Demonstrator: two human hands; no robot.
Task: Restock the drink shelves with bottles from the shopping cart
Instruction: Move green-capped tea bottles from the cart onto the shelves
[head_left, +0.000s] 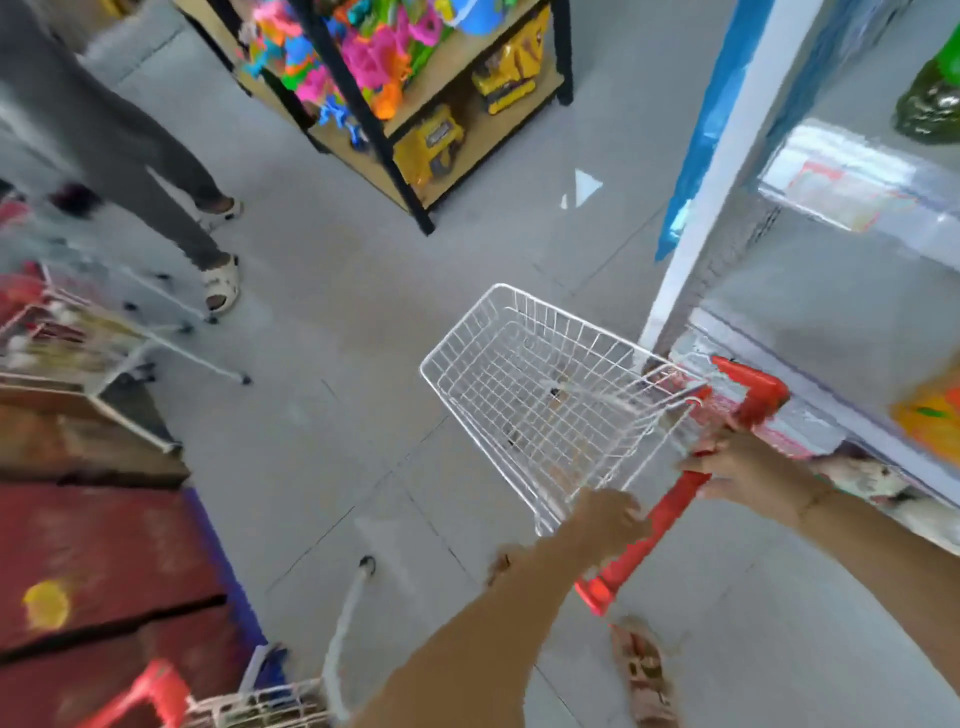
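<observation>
A white wire shopping cart with a red handle bar stands in the aisle in front of me; its basket holds no bottles that I can see. My left hand grips the lower part of the red handle. My right hand grips the handle higher up. The white drink shelves rise on the right, mostly bare, with a green bottle on an upper level and an orange pack lower down. The picture is motion-blurred.
Another person's legs in sandals stand at the upper left by a second wire cart. A toy rack stands ahead. Red boxes line the left. A third cart sits at the bottom. My sandalled foot is on the grey floor.
</observation>
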